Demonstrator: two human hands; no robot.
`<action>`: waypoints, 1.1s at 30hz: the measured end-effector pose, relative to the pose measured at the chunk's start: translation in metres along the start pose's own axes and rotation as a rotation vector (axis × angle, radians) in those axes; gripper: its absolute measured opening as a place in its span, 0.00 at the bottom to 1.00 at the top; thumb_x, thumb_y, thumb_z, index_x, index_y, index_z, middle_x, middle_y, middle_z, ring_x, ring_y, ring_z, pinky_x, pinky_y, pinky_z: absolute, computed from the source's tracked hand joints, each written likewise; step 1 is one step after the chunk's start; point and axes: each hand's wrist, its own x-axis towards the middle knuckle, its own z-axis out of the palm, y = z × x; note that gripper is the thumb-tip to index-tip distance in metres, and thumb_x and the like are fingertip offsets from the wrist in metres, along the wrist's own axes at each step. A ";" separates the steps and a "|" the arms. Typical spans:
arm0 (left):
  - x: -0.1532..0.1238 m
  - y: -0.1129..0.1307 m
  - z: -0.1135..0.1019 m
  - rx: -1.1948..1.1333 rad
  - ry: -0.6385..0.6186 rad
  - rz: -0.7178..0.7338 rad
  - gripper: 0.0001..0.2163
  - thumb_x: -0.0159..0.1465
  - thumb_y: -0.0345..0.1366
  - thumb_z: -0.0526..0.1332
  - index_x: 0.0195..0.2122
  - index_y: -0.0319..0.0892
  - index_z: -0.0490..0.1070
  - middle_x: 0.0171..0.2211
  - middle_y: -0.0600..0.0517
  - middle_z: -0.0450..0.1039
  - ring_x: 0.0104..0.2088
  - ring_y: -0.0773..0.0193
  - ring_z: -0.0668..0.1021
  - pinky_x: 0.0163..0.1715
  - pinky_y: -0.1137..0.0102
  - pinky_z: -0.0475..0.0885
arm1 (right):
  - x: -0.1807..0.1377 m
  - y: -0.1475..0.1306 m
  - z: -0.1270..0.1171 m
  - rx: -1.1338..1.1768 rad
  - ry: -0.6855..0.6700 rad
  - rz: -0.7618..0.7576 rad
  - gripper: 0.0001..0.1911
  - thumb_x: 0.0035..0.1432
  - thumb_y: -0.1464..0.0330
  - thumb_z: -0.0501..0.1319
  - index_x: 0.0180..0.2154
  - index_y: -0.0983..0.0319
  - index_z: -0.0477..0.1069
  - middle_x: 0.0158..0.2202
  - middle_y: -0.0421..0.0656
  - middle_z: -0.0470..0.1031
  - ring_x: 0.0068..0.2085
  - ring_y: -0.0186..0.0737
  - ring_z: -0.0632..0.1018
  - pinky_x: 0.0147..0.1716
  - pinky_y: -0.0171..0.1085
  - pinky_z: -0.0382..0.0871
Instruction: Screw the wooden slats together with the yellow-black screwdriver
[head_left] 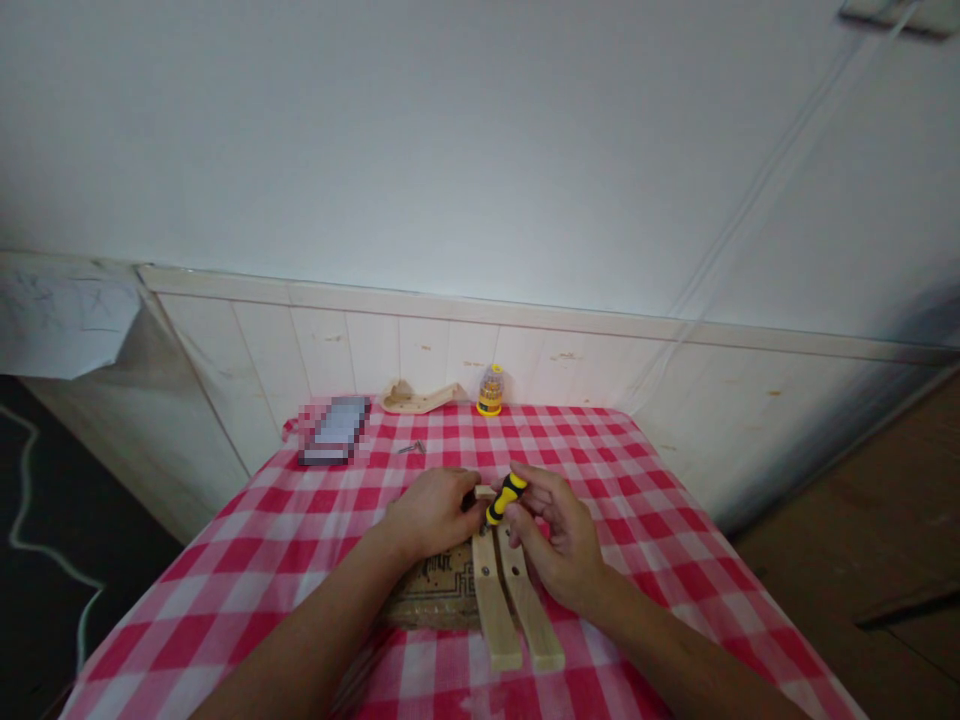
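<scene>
My right hand point(562, 535) is closed on a short yellow-and-black screwdriver point(505, 499), which slants down and left. Its tip points at the left of two pale wooden pieces, near the far end; whether it sits in a screw I cannot tell. That left wooden piece point(491, 605) is gripped at its far end by my left hand point(442, 510), whose fingertips are partly hidden. Alongside runs the right wooden piece point(534, 610), close to my right fingertips. Dark screw heads show in both. Under them lies a brown board point(435, 600) with dark printed markings.
The table has a red-and-white checked cloth point(660, 620). Near the wall stand a yellow bit holder point(490, 392) and a curved wooden part point(420, 400). A phone point(336, 430), blurred out, lies at the back left, with small metal pieces point(412, 447) to its right.
</scene>
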 end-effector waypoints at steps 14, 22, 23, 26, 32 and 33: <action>0.000 -0.001 0.001 0.023 0.011 -0.009 0.11 0.65 0.42 0.56 0.32 0.42 0.72 0.30 0.48 0.78 0.29 0.60 0.77 0.26 0.69 0.57 | 0.000 0.003 0.001 -0.079 0.109 -0.010 0.19 0.62 0.72 0.66 0.53 0.55 0.71 0.41 0.43 0.80 0.33 0.36 0.81 0.31 0.34 0.77; 0.000 -0.001 0.002 0.005 0.011 -0.005 0.10 0.65 0.41 0.57 0.31 0.42 0.71 0.29 0.49 0.76 0.29 0.61 0.76 0.26 0.70 0.56 | 0.000 0.005 0.003 -0.082 0.137 -0.008 0.19 0.58 0.75 0.67 0.50 0.54 0.71 0.31 0.37 0.76 0.26 0.32 0.75 0.25 0.31 0.70; 0.000 -0.001 0.002 0.009 0.013 -0.008 0.10 0.65 0.41 0.57 0.31 0.42 0.71 0.29 0.49 0.76 0.29 0.61 0.76 0.26 0.70 0.56 | 0.000 0.005 0.003 -0.084 0.144 0.001 0.19 0.58 0.74 0.68 0.49 0.54 0.71 0.30 0.36 0.76 0.25 0.32 0.74 0.25 0.31 0.70; 0.000 -0.001 0.001 0.013 0.010 -0.013 0.10 0.64 0.41 0.57 0.31 0.42 0.71 0.29 0.49 0.76 0.28 0.62 0.75 0.26 0.70 0.56 | 0.000 0.005 0.004 -0.079 0.157 0.023 0.18 0.57 0.74 0.68 0.48 0.54 0.71 0.29 0.35 0.75 0.25 0.32 0.74 0.24 0.31 0.69; 0.000 -0.001 0.001 0.010 0.012 -0.005 0.10 0.64 0.41 0.57 0.31 0.42 0.71 0.29 0.49 0.76 0.29 0.61 0.76 0.27 0.70 0.57 | 0.001 0.006 0.005 -0.063 0.188 0.036 0.18 0.55 0.73 0.70 0.47 0.55 0.71 0.27 0.34 0.74 0.24 0.31 0.72 0.22 0.30 0.65; 0.000 -0.001 0.000 0.010 0.011 -0.006 0.10 0.65 0.41 0.57 0.31 0.41 0.72 0.29 0.49 0.76 0.29 0.61 0.76 0.27 0.70 0.57 | 0.001 0.006 0.005 -0.066 0.195 0.041 0.18 0.55 0.73 0.70 0.46 0.55 0.71 0.27 0.34 0.74 0.24 0.31 0.72 0.22 0.30 0.65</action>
